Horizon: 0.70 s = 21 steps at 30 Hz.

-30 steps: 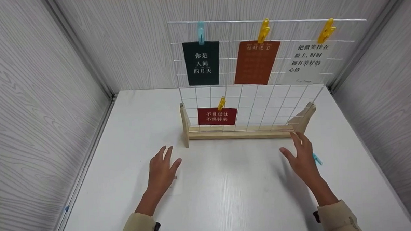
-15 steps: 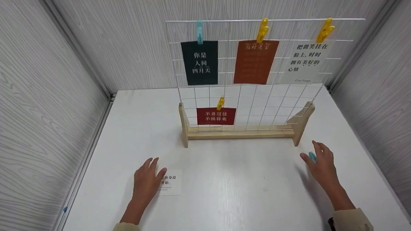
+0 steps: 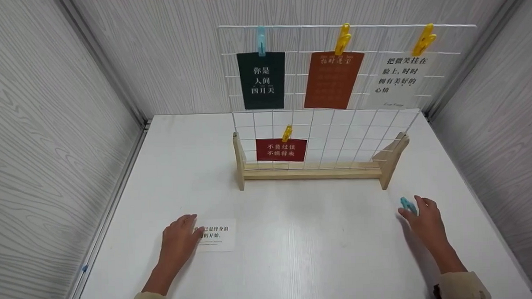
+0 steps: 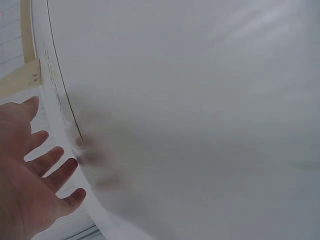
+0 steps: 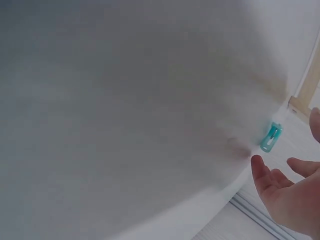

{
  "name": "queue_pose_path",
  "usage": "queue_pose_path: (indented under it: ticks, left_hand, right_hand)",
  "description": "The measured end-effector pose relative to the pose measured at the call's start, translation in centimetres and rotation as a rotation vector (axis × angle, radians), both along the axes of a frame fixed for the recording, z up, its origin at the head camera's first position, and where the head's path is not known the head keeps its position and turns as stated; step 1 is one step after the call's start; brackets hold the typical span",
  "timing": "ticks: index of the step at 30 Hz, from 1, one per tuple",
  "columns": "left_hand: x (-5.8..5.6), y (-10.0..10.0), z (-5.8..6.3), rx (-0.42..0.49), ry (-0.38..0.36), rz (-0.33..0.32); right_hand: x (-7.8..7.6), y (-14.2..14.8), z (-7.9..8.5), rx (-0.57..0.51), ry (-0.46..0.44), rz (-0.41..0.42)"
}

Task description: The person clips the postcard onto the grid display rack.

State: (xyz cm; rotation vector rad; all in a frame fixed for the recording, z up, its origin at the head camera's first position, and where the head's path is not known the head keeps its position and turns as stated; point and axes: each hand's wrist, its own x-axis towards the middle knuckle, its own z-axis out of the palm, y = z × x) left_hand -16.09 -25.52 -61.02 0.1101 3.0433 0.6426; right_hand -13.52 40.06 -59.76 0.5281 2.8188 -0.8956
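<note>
A white card (image 3: 220,242) with dark printed lettering lies flat on the white table (image 3: 292,255), toward the left. My left hand (image 3: 177,241) is at the card's left side and overlaps part of it in the head view. In the left wrist view the fingers (image 4: 61,175) are spread and gently bent, with nothing gripped. Off to the right, a light-blue plastic clip (image 3: 408,204) rests on the table. My right hand (image 3: 429,221) is right beside it, thumb and fingers parted around the clip's near end. The right wrist view shows the clip (image 5: 271,136) just beyond the fingertips.
A white wire grid (image 3: 322,125) leans upright in a wooden stand (image 3: 311,173) at the back. A dark green card (image 3: 262,81), an orange card (image 3: 334,81), a white card (image 3: 396,83) and a red card (image 3: 281,154) hang clipped on it. Grey walls enclose the table.
Both hands have moved outward and nearer the person, away from the stand. The left has come to the white card's left side, uncovering its print; the right has come down beside the blue clip.
</note>
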Motion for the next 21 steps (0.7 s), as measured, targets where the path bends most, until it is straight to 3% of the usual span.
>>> queue_pose_path:
  ticks: [4,8,15,21]
  left_hand:
    - [0.3,-0.1,-0.4,-0.032,0.06,-0.04]
    - [0.6,-0.3,-0.7,-0.037,0.112,-0.07]
    - [0.4,-1.0,-0.5,0.023,0.1,-0.061]
    - [0.5,-1.7,0.0,0.0,0.085,-0.09]
  right_hand:
    - [-0.4,0.2,-0.1,0.04,-0.049,-0.003]
    - [-0.4,0.1,-0.3,0.088,-0.034,0.003]
    - [-0.2,0.0,-0.4,0.126,0.041,0.033]
    - [-0.2,-0.2,-0.4,0.12,0.056,0.03]
